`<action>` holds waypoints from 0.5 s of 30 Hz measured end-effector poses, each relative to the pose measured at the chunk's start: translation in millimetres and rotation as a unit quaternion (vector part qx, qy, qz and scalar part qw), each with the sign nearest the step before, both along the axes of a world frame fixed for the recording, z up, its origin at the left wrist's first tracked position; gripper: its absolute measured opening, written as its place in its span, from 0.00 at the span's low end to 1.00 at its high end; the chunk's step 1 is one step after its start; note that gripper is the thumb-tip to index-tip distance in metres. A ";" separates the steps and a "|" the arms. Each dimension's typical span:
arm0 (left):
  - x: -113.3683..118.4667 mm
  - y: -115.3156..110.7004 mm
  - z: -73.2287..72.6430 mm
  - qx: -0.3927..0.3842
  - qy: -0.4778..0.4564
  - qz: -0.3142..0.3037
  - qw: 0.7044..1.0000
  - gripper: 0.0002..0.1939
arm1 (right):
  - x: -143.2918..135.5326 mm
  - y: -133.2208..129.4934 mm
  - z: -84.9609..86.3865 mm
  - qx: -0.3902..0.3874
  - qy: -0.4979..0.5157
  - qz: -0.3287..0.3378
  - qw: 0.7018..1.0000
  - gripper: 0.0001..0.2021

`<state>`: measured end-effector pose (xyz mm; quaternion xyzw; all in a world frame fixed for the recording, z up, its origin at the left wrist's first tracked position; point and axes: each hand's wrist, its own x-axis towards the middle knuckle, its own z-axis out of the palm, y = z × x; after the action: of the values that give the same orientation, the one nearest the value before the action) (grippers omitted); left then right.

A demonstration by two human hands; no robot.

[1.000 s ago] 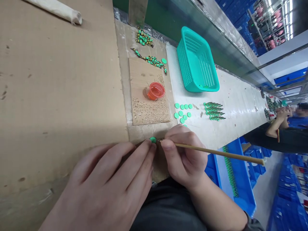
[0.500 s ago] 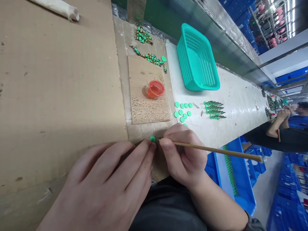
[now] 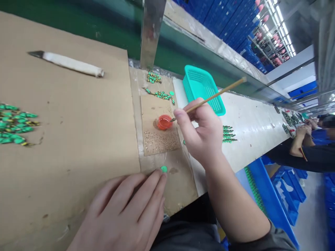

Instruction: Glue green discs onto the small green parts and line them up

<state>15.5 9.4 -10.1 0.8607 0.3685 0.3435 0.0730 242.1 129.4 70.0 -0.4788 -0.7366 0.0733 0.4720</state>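
My left hand point(image 3: 128, 205) lies low on the cardboard, fingers close together. Its thumb and index fingertips hold the edge of a small round green disc point(image 3: 163, 169). In my right hand point(image 3: 200, 130) is a thin wooden stick point(image 3: 222, 91), pinched between thumb and fingers. The stick's dark lower tip is at the right rim of a small red cup point(image 3: 164, 122) with liquid in it. That cup stands on a square of speckled cardboard point(image 3: 161, 143). More green discs seen earlier beside the board are mostly hidden behind my right hand.
A turquoise basket point(image 3: 187, 85) stands behind my right hand. Small green-and-yellow pieces point(image 3: 163, 94) lie behind the cup. Green pointed pieces point(image 3: 17, 123) and a cloth-wrapped pointed tool point(image 3: 70, 65) are at left. Rows of green pieces point(image 3: 229, 134) lie right. A co-worker point(image 3: 300, 143) sits farther off.
My right hand has moved the stick away from the green disc, up to the red cup. My left hand stays at the disc. The view has shifted, showing more of the left side.
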 end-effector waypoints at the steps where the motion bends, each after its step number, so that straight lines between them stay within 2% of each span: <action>1: 1.0 1.6 -0.3 0.008 -0.006 0.001 1.000 0.24 | 0.7 5.6 -3.1 -0.002 -0.009 -0.001 1.000 0.14; 7: 2.0 3.9 0.8 0.020 -0.017 -0.001 1.000 0.20 | -1.0 12.3 -15.4 -0.009 -0.046 0.022 0.999 0.13; 15: 3.6 4.4 1.4 0.012 -0.023 0.001 1.000 0.19 | -1.3 13.1 -9.9 0.012 -0.043 0.003 0.999 0.15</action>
<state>19.0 13.7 -8.7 0.8531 0.3638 0.3672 0.0710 240.8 142.5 60.1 -0.4738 -0.7583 0.0456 0.4455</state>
